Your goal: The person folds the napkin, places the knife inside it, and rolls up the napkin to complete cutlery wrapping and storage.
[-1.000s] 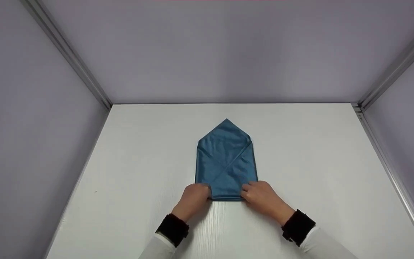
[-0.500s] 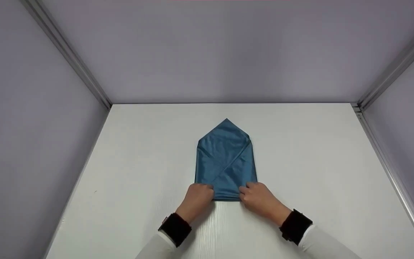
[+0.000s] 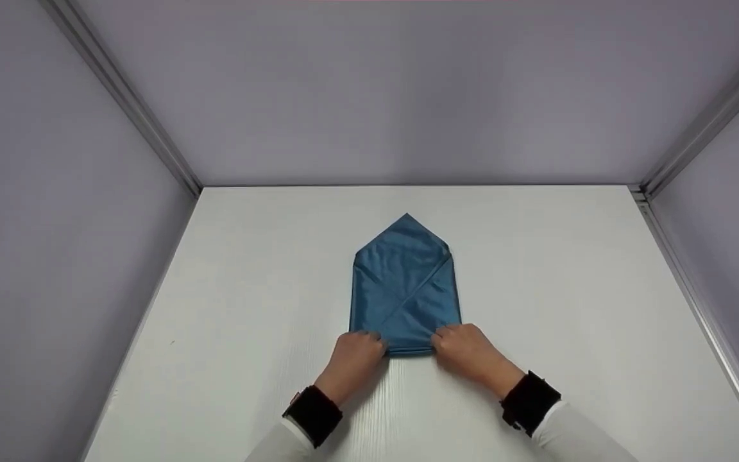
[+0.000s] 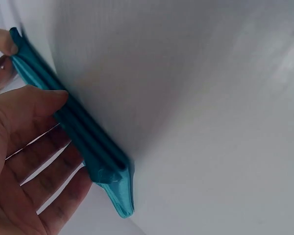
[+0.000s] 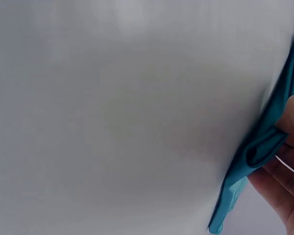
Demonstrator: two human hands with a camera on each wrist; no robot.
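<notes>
I see the white counter (image 3: pixel 568 308) boxed in by pale walls (image 3: pixel 55 224) on three sides, framed with metal rails (image 3: pixel 151 138). The blue cloth (image 3: pixel 405 282) lies flat near its middle, directly ahead of the person, which I judge keeps both arms at equal reach. It is folded into a house shape: a point at the far end, straight sides, two flaps crossing diagonally on top. The fabric has a slight sheen, and in the wrist views its near edge shows as several stacked layers.

The left hand (image 3: pixel 353 356) pinches the near left corner, thumb on top of the stack and fingers under it. The right hand (image 3: pixel 469 353) pinches the near right corner the same way. Holding both corners, as I read it, keeps the layers from sliding apart and the near edge straight. Dark cuffs (image 3: pixel 314 414) sit on both wrists over white sleeves (image 3: pixel 575 439).
</notes>
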